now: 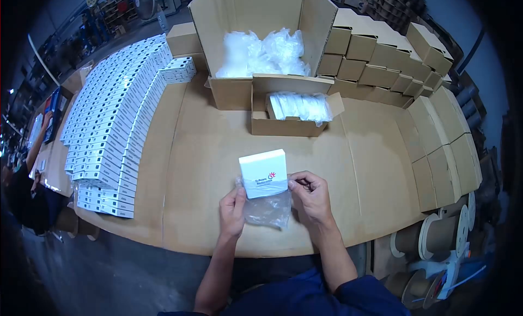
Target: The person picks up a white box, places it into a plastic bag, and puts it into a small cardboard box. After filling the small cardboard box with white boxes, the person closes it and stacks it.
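Observation:
A flat white box (264, 164) with a small red and black logo stands in front of me, its lower part inside a clear plastic bag (267, 211). My left hand (233, 209) grips the bag at its left edge, thumb on the front, close to the box's lower left corner. On the other side my right hand (313, 195) pinches the bag's right edge between thumb and fingers. The top of the box sticks out above the bag. Loose, wrinkled plastic hangs below it.
A small open carton (286, 128) holds a row of bagged white items (299, 107). Behind it, a large carton (234, 92) contains clear plastic bags (261, 51). Stacked white boxes (114, 119) line the left; brown boxes (376, 49) line the right. Another person (27, 190) is at far left.

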The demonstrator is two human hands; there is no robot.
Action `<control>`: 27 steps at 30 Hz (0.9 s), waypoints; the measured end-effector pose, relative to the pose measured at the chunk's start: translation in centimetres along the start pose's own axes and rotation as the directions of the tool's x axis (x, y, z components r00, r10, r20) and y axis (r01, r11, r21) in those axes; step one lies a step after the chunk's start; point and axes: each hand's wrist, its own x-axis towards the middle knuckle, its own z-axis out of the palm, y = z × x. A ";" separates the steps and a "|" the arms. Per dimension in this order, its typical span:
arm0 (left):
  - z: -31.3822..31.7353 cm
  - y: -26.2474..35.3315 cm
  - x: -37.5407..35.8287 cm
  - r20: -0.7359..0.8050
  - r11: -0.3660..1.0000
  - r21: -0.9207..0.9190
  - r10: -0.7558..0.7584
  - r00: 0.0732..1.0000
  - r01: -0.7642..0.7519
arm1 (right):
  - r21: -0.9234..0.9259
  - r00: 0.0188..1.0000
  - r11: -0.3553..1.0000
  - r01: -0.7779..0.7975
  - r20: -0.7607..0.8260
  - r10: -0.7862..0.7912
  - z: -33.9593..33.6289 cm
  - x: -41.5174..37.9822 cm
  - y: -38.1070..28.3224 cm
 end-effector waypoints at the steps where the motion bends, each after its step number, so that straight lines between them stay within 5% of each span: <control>1: -0.1 0.2 0.1 0.000 0.998 0.063 0.009 1.000 -0.009 | 0.009 1.000 1.000 0.028 0.009 -0.028 -0.2 0.1 0.2; 9: 0.9 3.0 1.3 0.074 0.956 0.227 0.175 0.982 -0.187 | 0.074 0.970 0.980 0.183 0.145 -0.192 -0.5 0.8 0.6; 13: 1.3 2.3 1.1 -0.034 0.985 0.051 0.168 0.985 -0.166 | 0.232 0.968 0.961 0.150 0.163 -0.191 -0.2 0.9 1.0; 17: 2.7 2.0 1.2 -0.169 0.967 0.132 0.237 0.957 -0.217 | 0.203 0.993 0.973 0.105 0.023 -0.112 1.5 0.3 1.6; 21: 3.4 0.7 1.3 -0.026 0.937 -0.266 0.226 0.974 -0.225 | 0.182 0.963 0.968 0.174 -0.236 -0.129 3.6 -0.5 2.3; 24: 4.4 -0.1 0.5 0.017 0.944 0.099 0.315 0.949 -0.315 | 0.094 0.925 0.973 0.211 -0.342 -0.167 4.8 -1.1 1.7; 27: 4.9 0.3 0.1 -0.160 0.957 0.249 0.193 0.968 -0.150 | 0.094 0.952 0.978 0.184 -0.265 -0.154 4.8 -1.2 1.9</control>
